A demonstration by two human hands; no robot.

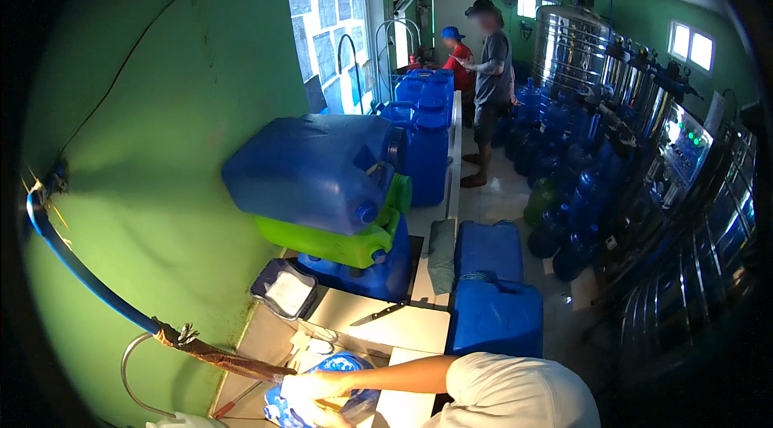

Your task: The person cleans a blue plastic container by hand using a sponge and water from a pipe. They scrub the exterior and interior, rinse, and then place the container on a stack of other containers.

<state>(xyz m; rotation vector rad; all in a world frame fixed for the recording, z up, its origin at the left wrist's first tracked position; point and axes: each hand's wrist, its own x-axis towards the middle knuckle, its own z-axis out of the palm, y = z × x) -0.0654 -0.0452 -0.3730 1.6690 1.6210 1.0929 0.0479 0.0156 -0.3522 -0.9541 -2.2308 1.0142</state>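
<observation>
My right arm, in a pale beige sleeve, reaches leftward along the bottom of the view. Strong sunlight washes out my right hand (310,389), so its fingers are hard to make out. It lies over a blue plastic container (346,363) in the tiled corner by the wall. Close beside the hand ends a brown-wrapped length (229,359) of a blue hose (97,283). Whether the hand grips the hose end, the container or something else cannot be made out. My left hand does not show.
A knife (377,314) lies on the tiled ledge beside a dark basin (285,288). Blue and green jerrycans (314,174) are stacked by the wall; more blue jerrycans (495,319) stand right. Two people (493,74) are farther back, near round water bottles (576,255) and a steel tank (568,49).
</observation>
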